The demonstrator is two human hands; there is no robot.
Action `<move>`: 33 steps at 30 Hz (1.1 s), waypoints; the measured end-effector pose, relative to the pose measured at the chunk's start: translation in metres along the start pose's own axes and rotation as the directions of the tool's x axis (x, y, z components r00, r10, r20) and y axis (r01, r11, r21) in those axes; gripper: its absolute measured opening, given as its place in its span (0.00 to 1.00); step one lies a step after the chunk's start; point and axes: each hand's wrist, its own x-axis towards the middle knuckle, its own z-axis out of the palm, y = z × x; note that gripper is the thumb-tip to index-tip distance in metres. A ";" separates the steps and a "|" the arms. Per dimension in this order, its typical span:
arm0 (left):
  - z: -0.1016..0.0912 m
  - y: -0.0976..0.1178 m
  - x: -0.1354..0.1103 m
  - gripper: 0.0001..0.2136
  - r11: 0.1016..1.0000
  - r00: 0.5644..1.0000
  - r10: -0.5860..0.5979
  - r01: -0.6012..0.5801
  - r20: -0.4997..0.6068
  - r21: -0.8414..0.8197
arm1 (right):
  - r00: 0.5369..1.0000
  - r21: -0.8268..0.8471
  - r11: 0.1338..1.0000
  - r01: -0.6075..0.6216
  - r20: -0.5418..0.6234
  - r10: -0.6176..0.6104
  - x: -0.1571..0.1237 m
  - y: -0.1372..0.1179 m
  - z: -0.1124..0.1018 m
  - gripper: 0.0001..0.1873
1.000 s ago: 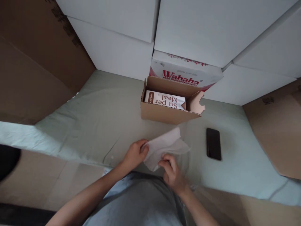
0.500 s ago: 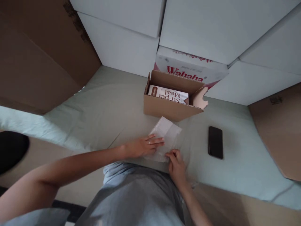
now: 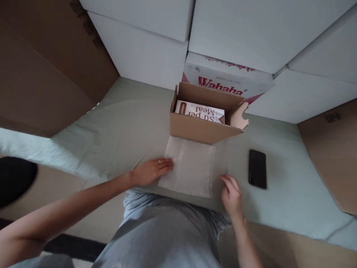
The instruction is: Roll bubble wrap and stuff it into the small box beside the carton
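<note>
A translucent white sheet of wrapping material (image 3: 191,167) lies spread flat on the pale green cloth (image 3: 119,126), right in front of an open cardboard box (image 3: 200,128). The box holds a white and brown "Su-per Meal" carton (image 3: 200,111). My left hand (image 3: 152,170) rests flat at the sheet's left edge, fingers stretched out, a ring on one finger. My right hand (image 3: 231,193) sits just off the sheet's right edge with fingers loosely curled and nothing in them.
A black phone (image 3: 257,168) lies on the cloth to the right of the sheet. A white "Wahaha" box (image 3: 225,76) stands behind the cardboard box among stacked white cartons (image 3: 251,29). Brown cartons (image 3: 41,67) flank both sides.
The sheet was held folded between both hands, then laid down and spread open flat. My hands have moved apart to its left and right edges.
</note>
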 end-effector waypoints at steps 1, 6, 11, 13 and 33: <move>-0.003 0.001 0.005 0.19 0.999 0.999 -0.038 0.038 -0.009 -0.027 | 1.000 0.010 1.000 -0.002 -0.016 0.002 0.007 -0.003 0.000 0.23; -0.006 0.004 0.051 0.16 0.965 0.965 -0.263 0.263 -0.023 0.007 | 0.976 0.012 0.989 0.147 0.164 -0.147 0.052 -0.041 0.030 0.23; 0.019 0.001 0.078 0.22 0.942 0.950 -0.286 0.303 -0.128 0.141 | 0.950 -0.159 0.975 0.155 0.295 -0.102 0.072 -0.064 0.071 0.31; 0.028 -0.005 0.072 0.28 0.939 0.948 -0.291 0.309 -0.126 0.152 | 0.947 -0.225 0.964 0.142 0.314 -0.066 0.069 -0.059 0.074 0.32; 0.030 0.028 -0.004 0.28 0.983 0.981 -0.183 0.182 -0.068 -0.021 | 0.958 -0.132 0.981 0.140 0.267 -0.101 0.005 -0.026 0.035 0.28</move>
